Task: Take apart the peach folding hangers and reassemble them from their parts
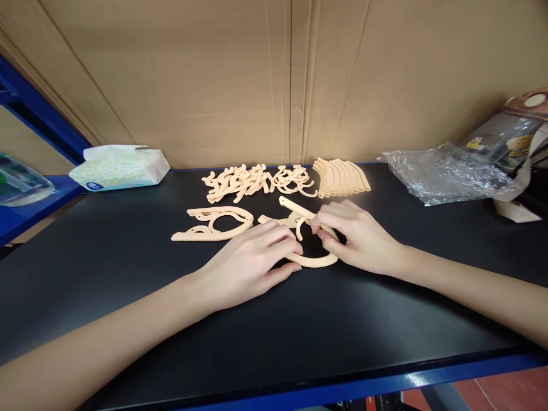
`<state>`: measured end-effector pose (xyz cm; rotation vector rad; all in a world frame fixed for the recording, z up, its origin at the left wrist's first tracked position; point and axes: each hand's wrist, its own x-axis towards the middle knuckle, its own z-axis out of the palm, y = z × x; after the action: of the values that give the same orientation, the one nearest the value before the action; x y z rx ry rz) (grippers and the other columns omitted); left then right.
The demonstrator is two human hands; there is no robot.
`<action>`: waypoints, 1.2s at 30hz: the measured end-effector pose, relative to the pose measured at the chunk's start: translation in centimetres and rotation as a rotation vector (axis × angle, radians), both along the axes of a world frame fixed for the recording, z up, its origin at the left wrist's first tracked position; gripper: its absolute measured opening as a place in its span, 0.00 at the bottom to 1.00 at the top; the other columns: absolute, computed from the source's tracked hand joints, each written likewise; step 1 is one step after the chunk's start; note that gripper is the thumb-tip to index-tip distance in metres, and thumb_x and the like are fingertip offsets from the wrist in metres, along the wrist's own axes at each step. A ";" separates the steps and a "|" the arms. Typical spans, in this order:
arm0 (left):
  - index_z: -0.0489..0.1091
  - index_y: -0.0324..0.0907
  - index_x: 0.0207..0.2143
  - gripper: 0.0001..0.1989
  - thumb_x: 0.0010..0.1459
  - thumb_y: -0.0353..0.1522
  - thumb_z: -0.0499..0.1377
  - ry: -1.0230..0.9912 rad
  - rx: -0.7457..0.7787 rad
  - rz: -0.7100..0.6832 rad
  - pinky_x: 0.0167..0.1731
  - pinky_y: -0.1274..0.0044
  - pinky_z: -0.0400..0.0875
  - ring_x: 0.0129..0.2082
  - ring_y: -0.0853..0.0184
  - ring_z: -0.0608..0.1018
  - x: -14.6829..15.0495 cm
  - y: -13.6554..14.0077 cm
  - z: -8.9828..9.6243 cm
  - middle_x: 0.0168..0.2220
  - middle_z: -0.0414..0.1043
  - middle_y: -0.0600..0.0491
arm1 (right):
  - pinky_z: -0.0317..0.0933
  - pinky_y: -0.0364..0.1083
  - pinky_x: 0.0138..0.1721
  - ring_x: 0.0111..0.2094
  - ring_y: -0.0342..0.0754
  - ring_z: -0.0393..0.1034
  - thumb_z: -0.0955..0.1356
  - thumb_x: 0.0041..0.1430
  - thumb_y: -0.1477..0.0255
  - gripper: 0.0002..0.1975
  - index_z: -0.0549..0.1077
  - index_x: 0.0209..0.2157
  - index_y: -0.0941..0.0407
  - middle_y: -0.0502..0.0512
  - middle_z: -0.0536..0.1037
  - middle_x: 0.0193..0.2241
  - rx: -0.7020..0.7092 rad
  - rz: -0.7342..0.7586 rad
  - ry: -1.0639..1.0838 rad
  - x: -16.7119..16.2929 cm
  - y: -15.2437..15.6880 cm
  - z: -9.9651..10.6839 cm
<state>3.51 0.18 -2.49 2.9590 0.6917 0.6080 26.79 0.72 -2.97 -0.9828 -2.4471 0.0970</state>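
Both hands grip a cream plastic folding hanger point(319, 262) on the black tabletop. My left hand point(261, 257) closes its fingers on the hanger's lower left arm. On the other side, my right hand point(353, 237) pinches the right arm, whose flat end with a small hole points up and left. A curved hook piece shows between the hands, and the fingers hide part of the joint. Just left of my left hand lies another folded hanger point(214, 224), untouched.
Behind the hands lie a heap of small curved pieces point(240, 181), a group of hooks point(293, 178) and a row of hanger arms point(342, 178). A tissue pack point(120, 166) sits at the back left. Crumpled clear plastic point(445, 174) and a transparent bag point(503, 137) are at right.
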 end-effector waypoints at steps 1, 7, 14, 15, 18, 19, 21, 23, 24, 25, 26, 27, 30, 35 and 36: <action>0.69 0.40 0.40 0.05 0.64 0.31 0.55 -0.002 -0.003 0.000 0.40 0.76 0.63 0.40 0.67 0.70 0.0 0.0 0.0 0.39 0.71 0.53 | 0.52 0.45 0.37 0.28 0.43 0.61 0.61 0.55 0.81 0.07 0.65 0.31 0.55 0.45 0.66 0.23 -0.010 -0.001 -0.009 0.0 0.0 0.0; 0.70 0.40 0.40 0.06 0.64 0.32 0.55 0.009 0.014 0.015 0.39 0.75 0.64 0.39 0.67 0.70 0.1 0.0 0.0 0.38 0.71 0.53 | 0.57 0.46 0.37 0.32 0.46 0.68 0.60 0.55 0.80 0.11 0.59 0.40 0.54 0.50 0.74 0.31 -0.059 -0.053 0.051 -0.1 -0.3 0.1; 0.70 0.40 0.38 0.06 0.64 0.32 0.55 0.008 0.042 0.040 0.40 0.74 0.63 0.38 0.66 0.70 0.2 0.0 0.1 0.36 0.72 0.54 | 0.59 0.45 0.38 0.37 0.47 0.69 0.61 0.52 0.82 0.14 0.67 0.40 0.55 0.52 0.76 0.37 -0.031 -0.059 0.035 0.0 -0.1 -0.4; 0.70 0.40 0.37 0.06 0.64 0.32 0.55 0.007 0.041 0.047 0.39 0.74 0.63 0.38 0.66 0.70 0.2 0.0 0.1 0.36 0.72 0.54 | 0.59 0.45 0.37 0.36 0.47 0.68 0.61 0.53 0.82 0.13 0.67 0.39 0.55 0.52 0.76 0.35 -0.032 -0.064 0.029 0.0 0.0 -0.4; 0.71 0.41 0.37 0.06 0.64 0.32 0.55 0.004 0.034 0.066 0.38 0.74 0.63 0.37 0.67 0.69 0.3 0.0 0.1 0.35 0.72 0.55 | 0.58 0.45 0.36 0.34 0.47 0.66 0.61 0.54 0.82 0.11 0.68 0.37 0.56 0.52 0.74 0.33 -0.030 -0.081 0.026 0.0 0.2 -0.5; 0.71 0.41 0.37 0.06 0.64 0.33 0.55 0.005 0.030 0.071 0.39 0.74 0.63 0.37 0.67 0.70 0.4 0.0 0.1 0.35 0.72 0.55 | 0.58 0.45 0.35 0.34 0.46 0.65 0.61 0.54 0.82 0.11 0.68 0.36 0.56 0.52 0.73 0.33 -0.035 -0.087 0.032 0.0 0.2 -0.5; 0.71 0.41 0.37 0.06 0.64 0.32 0.55 0.006 0.026 0.079 0.39 0.74 0.63 0.37 0.67 0.70 0.4 0.0 0.1 0.35 0.72 0.55 | 0.58 0.45 0.36 0.35 0.46 0.65 0.61 0.54 0.82 0.10 0.68 0.35 0.56 0.52 0.72 0.34 -0.044 -0.100 0.046 0.1 0.3 -0.6; 0.71 0.41 0.37 0.07 0.64 0.33 0.55 0.006 0.026 0.087 0.38 0.74 0.63 0.37 0.66 0.69 0.4 0.1 0.1 0.36 0.72 0.55 | 0.58 0.45 0.37 0.36 0.47 0.65 0.61 0.54 0.82 0.10 0.68 0.35 0.56 0.53 0.72 0.35 -0.050 -0.113 0.060 0.1 0.2 -0.6; 0.71 0.41 0.38 0.07 0.64 0.33 0.55 0.007 0.025 0.090 0.38 0.74 0.63 0.37 0.66 0.69 0.4 0.1 0.1 0.36 0.72 0.55 | 0.58 0.45 0.37 0.37 0.47 0.65 0.61 0.54 0.82 0.09 0.67 0.35 0.56 0.53 0.71 0.35 -0.052 -0.117 0.068 0.2 0.2 -0.6; 0.71 0.41 0.38 0.07 0.64 0.33 0.55 0.008 0.024 0.093 0.38 0.74 0.63 0.37 0.66 0.69 0.4 0.1 0.1 0.36 0.72 0.55 | 0.58 0.46 0.38 0.38 0.47 0.64 0.61 0.54 0.82 0.09 0.67 0.34 0.56 0.53 0.71 0.35 -0.053 -0.121 0.074 0.2 0.2 -0.6; 0.71 0.42 0.38 0.07 0.64 0.33 0.54 0.008 0.022 0.096 0.37 0.74 0.63 0.37 0.66 0.69 0.4 0.1 0.1 0.36 0.72 0.55 | 0.58 0.46 0.39 0.38 0.48 0.64 0.61 0.54 0.82 0.09 0.67 0.34 0.56 0.54 0.71 0.35 -0.053 -0.125 0.079 0.2 0.2 -0.6; 0.71 0.42 0.38 0.07 0.64 0.33 0.54 0.008 0.018 0.097 0.37 0.74 0.63 0.37 0.66 0.69 0.3 0.1 0.1 0.36 0.72 0.55 | 0.58 0.46 0.39 0.38 0.48 0.64 0.61 0.54 0.82 0.09 0.67 0.34 0.56 0.54 0.72 0.35 -0.053 -0.131 0.082 0.2 0.2 -0.6; 0.72 0.42 0.38 0.07 0.64 0.33 0.54 0.010 0.010 0.096 0.38 0.74 0.64 0.37 0.66 0.69 0.3 0.1 0.1 0.36 0.73 0.54 | 0.58 0.47 0.39 0.37 0.48 0.64 0.61 0.53 0.82 0.08 0.67 0.32 0.56 0.53 0.72 0.33 -0.056 -0.166 0.071 0.1 0.2 -0.6; 0.72 0.42 0.39 0.07 0.64 0.33 0.54 0.008 0.021 0.113 0.38 0.74 0.64 0.37 0.66 0.69 0.3 0.1 -0.1 0.37 0.72 0.54 | 0.56 0.48 0.39 0.34 0.48 0.63 0.61 0.52 0.80 0.06 0.66 0.29 0.55 0.52 0.71 0.30 -0.060 -0.195 0.039 0.0 0.2 -0.6; 0.72 0.42 0.39 0.07 0.64 0.33 0.54 0.006 0.024 0.123 0.38 0.74 0.64 0.37 0.66 0.69 0.3 0.1 -0.1 0.37 0.72 0.53 | 0.56 0.49 0.39 0.35 0.48 0.64 0.61 0.52 0.80 0.06 0.66 0.29 0.55 0.52 0.71 0.30 -0.058 -0.196 0.036 0.0 0.2 -0.6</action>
<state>3.86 0.31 -2.54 2.9580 0.8785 0.6202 26.79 0.94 -3.54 -1.2300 -2.3127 0.1178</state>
